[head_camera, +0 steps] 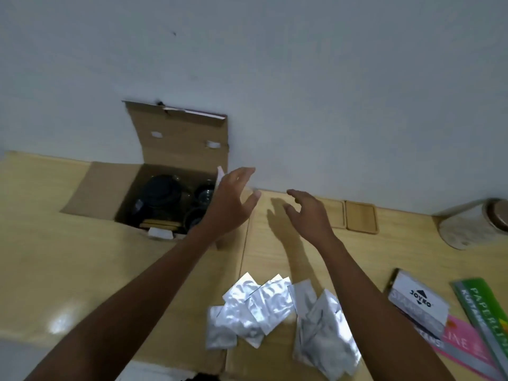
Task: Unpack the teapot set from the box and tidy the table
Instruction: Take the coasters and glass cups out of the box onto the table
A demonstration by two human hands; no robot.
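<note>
An open cardboard box (104, 193) stands on the wooden table at the back left, its lid flap raised against the wall. Inside sit a dark glass teapot (160, 191) and dark cups (204, 192), with a wooden piece at the front. My left hand (231, 202) hovers over the box's right edge, fingers spread, holding nothing. My right hand (308, 213) is raised just to the right of it, fingers apart and curled, empty. Both forearms reach in from the bottom.
Several silver foil sachets (264, 303) lie scattered on the table near me. Two wooden coasters (360, 217) lie by the wall. A glass jar (467, 226) lies at the far right. A white stamp-pad box (417, 303) and coloured paper packs (483, 312) sit bottom right.
</note>
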